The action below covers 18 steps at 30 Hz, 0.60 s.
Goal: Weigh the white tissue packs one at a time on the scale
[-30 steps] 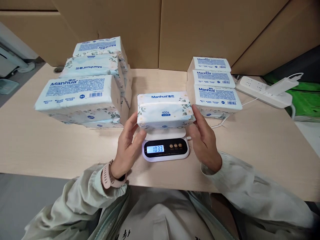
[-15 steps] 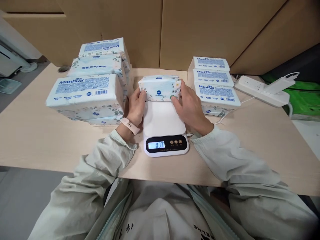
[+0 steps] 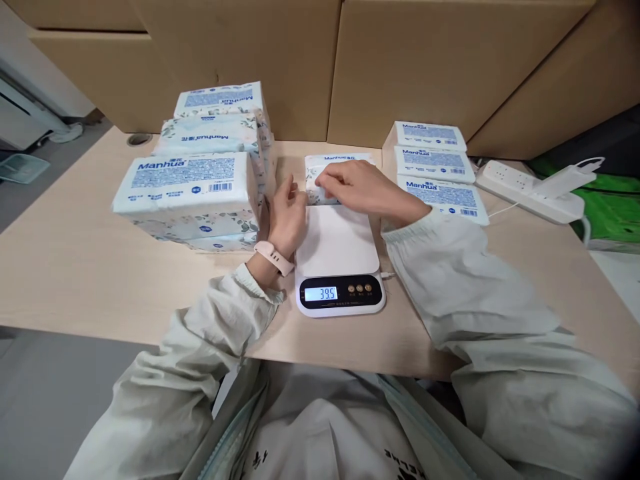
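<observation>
In the head view a white kitchen scale (image 3: pixel 337 247) has a lit display (image 3: pixel 321 293) reading 39.5. A floral pack of tissues (image 3: pixel 313 161) lies at the scale's far end, partly covered by my right hand (image 3: pixel 367 190). That hand reaches across the pack with loosely curved fingers pointing left; I cannot tell whether its fingertips touch the wrapper. My left hand (image 3: pixel 289 217), a pink band on its wrist, is beside the scale's left edge, fingers apart and holding nothing.
Stacked tissue packs (image 3: pixel 185 183) stand to the left, with more packs (image 3: pixel 437 167) at the right. Farther right lie a white power strip (image 3: pixel 530 187) and its cable. Cardboard boxes (image 3: pixel 240 53) line the table's back edge.
My left hand has let go of the pack and drawn back slightly. My right hand has moved from the pack's right side to over it. The reading dropped from 103.3 to 39.5.
</observation>
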### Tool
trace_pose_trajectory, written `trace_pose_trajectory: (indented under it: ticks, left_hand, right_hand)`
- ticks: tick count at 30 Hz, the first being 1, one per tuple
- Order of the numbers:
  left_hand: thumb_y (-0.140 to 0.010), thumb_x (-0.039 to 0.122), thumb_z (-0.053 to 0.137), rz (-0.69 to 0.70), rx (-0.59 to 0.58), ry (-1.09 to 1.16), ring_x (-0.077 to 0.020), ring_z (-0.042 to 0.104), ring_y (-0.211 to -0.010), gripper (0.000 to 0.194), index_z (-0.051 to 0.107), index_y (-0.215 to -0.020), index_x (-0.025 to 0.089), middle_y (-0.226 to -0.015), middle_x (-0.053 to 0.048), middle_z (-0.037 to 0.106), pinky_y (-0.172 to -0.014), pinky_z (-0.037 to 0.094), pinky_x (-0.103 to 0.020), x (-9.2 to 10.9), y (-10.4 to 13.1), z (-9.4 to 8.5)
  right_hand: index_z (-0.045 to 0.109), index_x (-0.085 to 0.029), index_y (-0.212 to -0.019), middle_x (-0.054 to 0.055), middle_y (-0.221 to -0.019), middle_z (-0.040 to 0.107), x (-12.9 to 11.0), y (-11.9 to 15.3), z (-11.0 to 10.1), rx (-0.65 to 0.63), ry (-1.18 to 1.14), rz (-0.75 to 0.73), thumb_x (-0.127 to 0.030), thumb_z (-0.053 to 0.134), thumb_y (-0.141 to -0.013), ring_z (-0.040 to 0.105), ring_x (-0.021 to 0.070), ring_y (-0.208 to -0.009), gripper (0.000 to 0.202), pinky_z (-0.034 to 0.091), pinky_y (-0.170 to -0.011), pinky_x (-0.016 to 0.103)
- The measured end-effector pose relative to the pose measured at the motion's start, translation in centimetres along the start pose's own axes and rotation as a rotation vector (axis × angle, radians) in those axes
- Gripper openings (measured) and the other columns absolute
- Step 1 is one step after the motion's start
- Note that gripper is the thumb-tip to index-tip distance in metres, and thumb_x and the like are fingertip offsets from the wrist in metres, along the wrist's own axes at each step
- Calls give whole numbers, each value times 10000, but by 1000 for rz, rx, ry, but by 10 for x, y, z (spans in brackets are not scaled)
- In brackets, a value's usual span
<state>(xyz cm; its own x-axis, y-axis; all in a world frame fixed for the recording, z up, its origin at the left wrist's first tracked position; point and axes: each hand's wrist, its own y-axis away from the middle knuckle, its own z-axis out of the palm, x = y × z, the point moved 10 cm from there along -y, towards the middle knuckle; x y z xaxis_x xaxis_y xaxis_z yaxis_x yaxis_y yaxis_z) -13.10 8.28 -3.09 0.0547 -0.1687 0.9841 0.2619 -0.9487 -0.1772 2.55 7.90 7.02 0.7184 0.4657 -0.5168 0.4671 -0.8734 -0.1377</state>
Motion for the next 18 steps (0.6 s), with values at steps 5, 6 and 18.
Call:
trace_pose_trajectory:
  ticks: [5,6,18]
  left_hand:
    - [-1020,374,736,401,-132,26,-371,530,-1562,441,682,-1452,304,-1577,-69,629,-1357,344,-622,100,79,10]
    - [-1061,387,681,453,-172,6,-363,526,-1570,414,668,-1469,322,-1585,-49,627,-1349,371,-619,119,99,15]
    - [-984,353,656,794,607,-80,-286,523,-1549,335,769,-1299,340,-1382,171,753,-1436,263,-626,160,112,-184]
  right_hand:
    - [662,-228,-719,87,-857,787,22,-35,24,-203,-23,48,-381,515,-1068,692,250,-791,408,518,-789,412]
    - [659,-230,-730,92,-867,787,27,-43,25,-190,12,43,-394,525,-1063,703,263,-822,394,526,-805,418]
    - [771,-247,-1187,51,-1200,812,-59,-13,9,184,-210,-125,-567,384,-1147,714,284,-1230,504,574,-1111,496]
